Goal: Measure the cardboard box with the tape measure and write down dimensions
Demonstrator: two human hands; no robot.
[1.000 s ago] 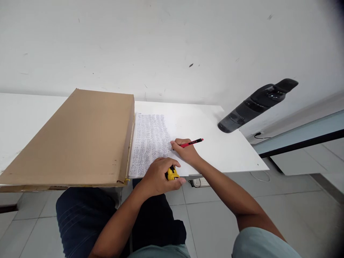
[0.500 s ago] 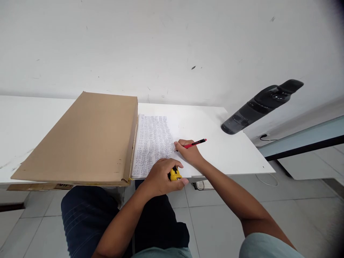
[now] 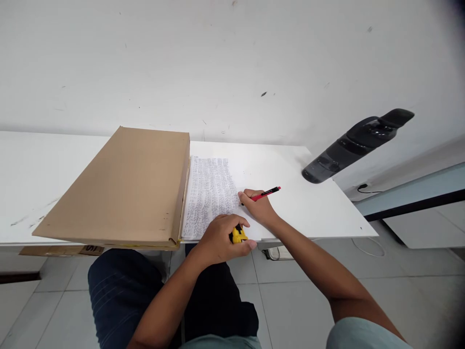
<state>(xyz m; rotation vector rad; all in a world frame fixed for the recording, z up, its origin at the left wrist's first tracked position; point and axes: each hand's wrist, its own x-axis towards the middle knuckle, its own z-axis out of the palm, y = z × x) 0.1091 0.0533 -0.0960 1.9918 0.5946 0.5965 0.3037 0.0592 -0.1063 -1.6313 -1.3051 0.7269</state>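
Note:
My right hand (image 3: 258, 207) is closed around a red and black pen (image 3: 267, 194), its tip low against the right side of a sheet of paper (image 3: 210, 194). Dense handwritten lines cover most of that sheet. At the table's front edge, my left hand (image 3: 224, 237) grips a yellow and black tape measure (image 3: 239, 234) between thumb and fingers. The left hand lies over the lower part of the paper. Just left of the sheet lies a large flat cardboard box (image 3: 119, 189).
A dark bottle (image 3: 356, 145) stands on the white table (image 3: 286, 169) near its right end, close to the wall (image 3: 218, 63). A plug with a cable (image 3: 363, 188) sits low on the wall at right. The box's near edge overhangs the table front.
The view has shifted slightly, so the box, paper and bottle appear a little further right. Both hands keep their grips and stay in nearly the same places over the paper.

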